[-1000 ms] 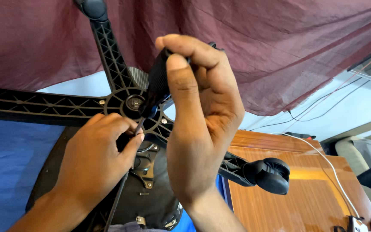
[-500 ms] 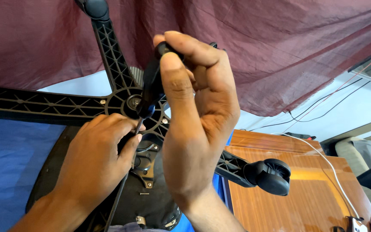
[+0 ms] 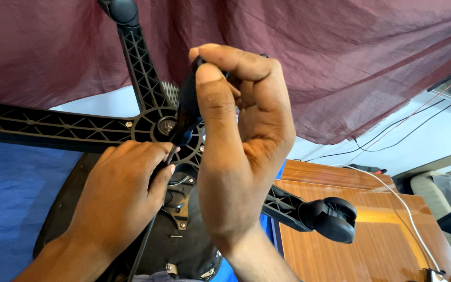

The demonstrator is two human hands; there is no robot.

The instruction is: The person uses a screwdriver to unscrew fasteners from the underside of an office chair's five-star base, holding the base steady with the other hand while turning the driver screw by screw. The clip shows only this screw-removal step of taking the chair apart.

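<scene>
An upturned office chair shows its black star-shaped base with ribbed legs meeting at a hub. My right hand is closed around the black handle of a screwdriver, whose shaft points down toward the hub area. My left hand rests just below the hub, fingers pinched at the tool's lower end by the seat mechanism. The tool tip is hidden by my fingers. A black castor sits at the end of the lower right leg.
A maroon cloth hangs behind. A wooden table top lies at the lower right with a white cable across it. Blue fabric is at the left. A grey seat stands at the far right.
My right hand has turned slightly on the screwdriver handle and shifted a little left. The left hand stays in place under the hub.
</scene>
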